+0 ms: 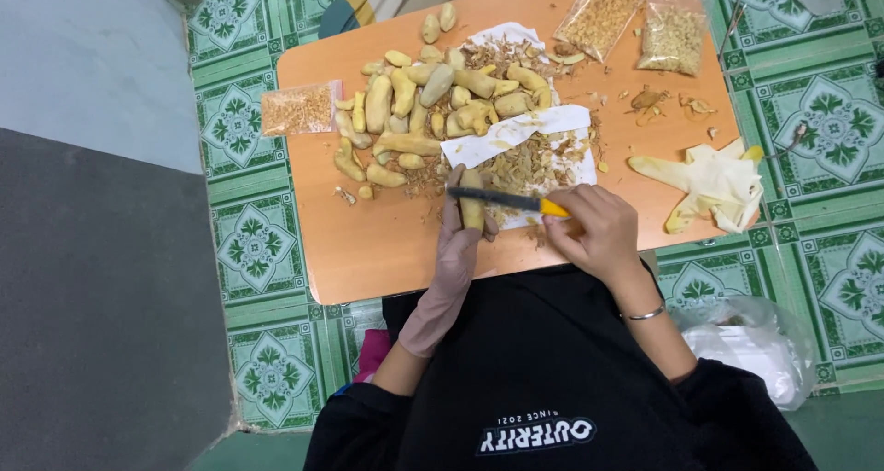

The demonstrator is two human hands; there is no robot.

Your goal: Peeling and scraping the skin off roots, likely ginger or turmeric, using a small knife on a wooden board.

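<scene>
My left hand [453, 250], in a beige glove, grips a pale yellow peeled root piece [472, 209] upright over the low orange table [368, 241]. My bare right hand [597, 233] holds a knife with a yellow handle [505, 199]. Its dark blade lies across the root piece. Just beyond the hands lies white paper [516, 130] covered with brown peelings. A pile of several peeled yellow root pieces [433, 103] sits further back on the table.
Three clear bags of brownish shavings lie on the table: one at the left [296, 109], two at the far right [603, 11] [672, 36]. A crumpled yellowish glove [714, 184] rests at the right edge. A white plastic bag [750, 342] sits on the green tiled floor.
</scene>
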